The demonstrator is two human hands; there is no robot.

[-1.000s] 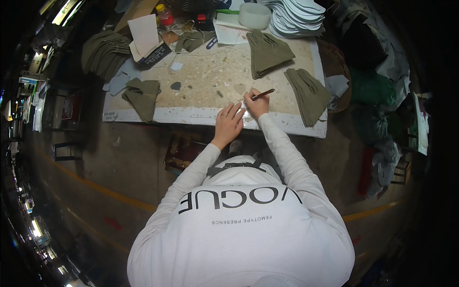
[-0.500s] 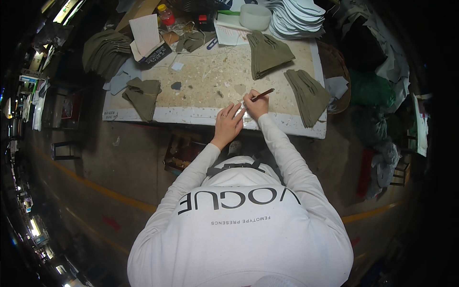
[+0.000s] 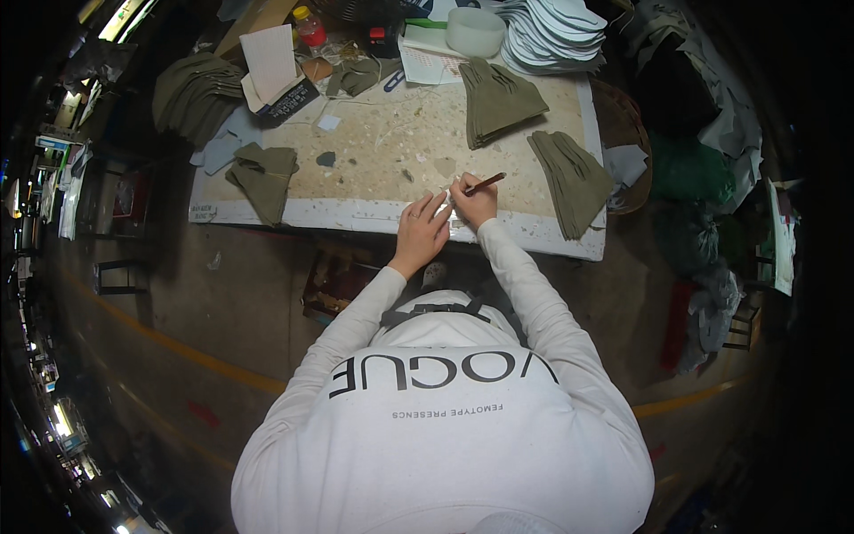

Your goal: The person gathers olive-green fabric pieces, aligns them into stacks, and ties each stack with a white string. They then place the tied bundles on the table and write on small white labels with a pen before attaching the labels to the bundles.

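While bare tabletop [image 3: 378, 153] extends to eleven o'clock of the hands, its near edge passes at six. Right hand [image 3: 476, 206]: fingers pinched round one brown pen [image 3: 487, 183], tip hidden. Left hand [image 3: 422, 235]: fingers extended, slightly parted; contact beneath unclear. Four olive cloth stacks [image 3: 572, 184]: nine, ten, one, three o'clock.

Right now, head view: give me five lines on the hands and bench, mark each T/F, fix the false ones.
1. The right hand holds a brown pen. True.
2. The left hand holds scissors. False: the left hand has its fingers extended at the near edge of the table.
3. An olive fabric stack lies to the right of the right hand. True.
4. The white stack is at the near left corner. False: the white stack is at the far right.
5. The yellow-capped bottle is left of the white stack. True.
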